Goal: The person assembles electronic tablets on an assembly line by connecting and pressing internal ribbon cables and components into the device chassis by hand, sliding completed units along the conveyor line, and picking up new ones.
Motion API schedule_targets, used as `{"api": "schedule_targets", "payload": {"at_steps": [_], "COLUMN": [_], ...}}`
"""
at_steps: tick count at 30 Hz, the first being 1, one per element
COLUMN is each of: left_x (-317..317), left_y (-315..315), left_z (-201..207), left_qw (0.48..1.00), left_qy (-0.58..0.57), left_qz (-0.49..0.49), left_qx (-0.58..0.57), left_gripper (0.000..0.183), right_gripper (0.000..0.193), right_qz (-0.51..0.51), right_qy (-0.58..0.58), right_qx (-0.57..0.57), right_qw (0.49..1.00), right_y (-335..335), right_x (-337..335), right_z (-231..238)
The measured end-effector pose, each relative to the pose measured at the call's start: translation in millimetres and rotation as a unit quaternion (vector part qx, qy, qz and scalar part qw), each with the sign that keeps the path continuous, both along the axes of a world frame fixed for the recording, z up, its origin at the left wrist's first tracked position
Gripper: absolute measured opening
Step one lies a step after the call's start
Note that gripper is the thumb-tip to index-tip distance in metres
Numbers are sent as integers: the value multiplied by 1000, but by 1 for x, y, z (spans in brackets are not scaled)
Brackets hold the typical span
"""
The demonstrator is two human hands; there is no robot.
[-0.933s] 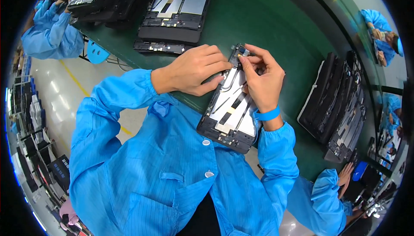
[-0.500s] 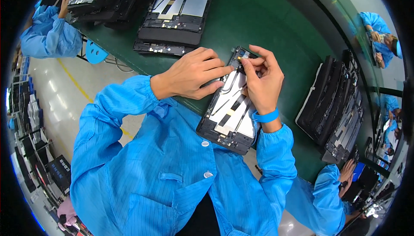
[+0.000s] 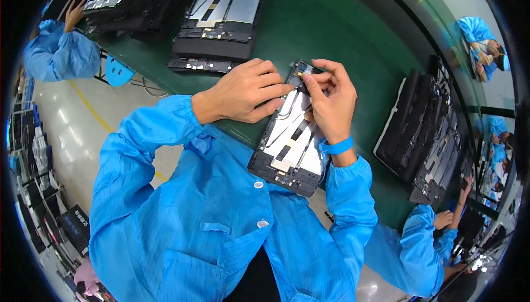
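Note:
An opened tablet, its silver inner plate, dark ribbon cables and black frame showing, lies tilted before me, its near end by my coat. My left hand is curled at its upper left edge, fingertips pressed against the frame. At the far end, my right hand has thumb and forefinger pinched together over the small parts beside the cable ends. Whatever is between these fingertips is too small to make out. A blue band circles my right wrist.
Stacked opened tablets lie ahead to the left on the green table; another leaning stack stands at the right. A co-worker's hand is at the far left, and another co-worker's sleeve reaches in at the lower right.
The view has shifted slightly. My hands stay at the same places on the tablet, with the right fingers still pinched at its far end. The lower-right co-worker's hands have moved.

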State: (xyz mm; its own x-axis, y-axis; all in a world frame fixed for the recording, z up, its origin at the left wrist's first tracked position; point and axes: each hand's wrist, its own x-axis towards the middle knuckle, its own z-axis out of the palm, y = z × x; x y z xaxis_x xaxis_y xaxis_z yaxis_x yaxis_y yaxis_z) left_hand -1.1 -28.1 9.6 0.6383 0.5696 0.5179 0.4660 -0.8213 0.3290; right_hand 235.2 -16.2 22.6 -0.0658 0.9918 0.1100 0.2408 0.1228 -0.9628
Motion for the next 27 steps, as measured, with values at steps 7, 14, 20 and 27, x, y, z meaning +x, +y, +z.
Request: {"api": "schedule_targets", "payload": {"at_steps": [7,14,20,27], "left_x": [17,40,59,67], "left_y": [-64,-72,59,261], "left_z": [20,17,19,-11], "left_qw": [994,980,977,941], "left_qy": [74,156,213,280], "left_qz": [7,-120,-1,190], "left_qx": [-78,-37,19,-14], "left_gripper": [75,87,74,64], "right_gripper": [29,36,31,33], "right_qz": [35,-90,-256,-264], "right_qy": [15,-26,-85,-141], "right_qx": [77,237,302,220], "right_qw": [996,967,914,929], "right_y": [4,-2,16,34], "right_x": [-4,19,76,80], "right_z": [-20,4,1,-51]}}
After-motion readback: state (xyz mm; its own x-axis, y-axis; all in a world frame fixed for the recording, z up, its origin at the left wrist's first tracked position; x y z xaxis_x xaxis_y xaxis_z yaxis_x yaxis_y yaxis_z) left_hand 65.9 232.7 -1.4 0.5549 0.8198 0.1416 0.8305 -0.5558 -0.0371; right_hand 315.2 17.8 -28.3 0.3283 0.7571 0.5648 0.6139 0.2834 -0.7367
